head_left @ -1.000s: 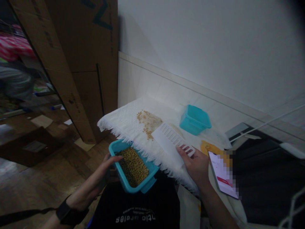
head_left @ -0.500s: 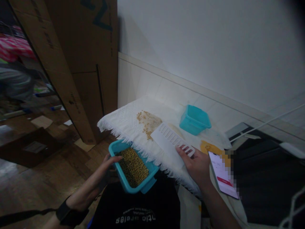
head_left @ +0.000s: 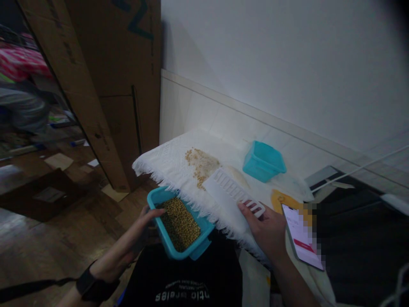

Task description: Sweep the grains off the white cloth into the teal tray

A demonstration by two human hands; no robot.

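My left hand (head_left: 140,230) grips the rim of a teal tub (head_left: 169,251) full of yellow beans (head_left: 179,222), held just under the fringed edge of a white cloth (head_left: 169,164). My right hand (head_left: 266,228) is closed on a white slotted plastic scraper (head_left: 228,194) that lies on the cloth. A small pile of beans (head_left: 201,164) lies on the cloth just beyond the scraper's far edge.
A second teal tub (head_left: 263,161) stands upside down farther back on the cloth. A phone (head_left: 302,241) with a lit screen lies to the right, beside an orange tag (head_left: 279,199). Tall cardboard boxes (head_left: 105,85) lean at the left; white wall behind; wooden floor below.
The view has shifted slightly. Both hands, the tub and the scraper stay almost where they were.
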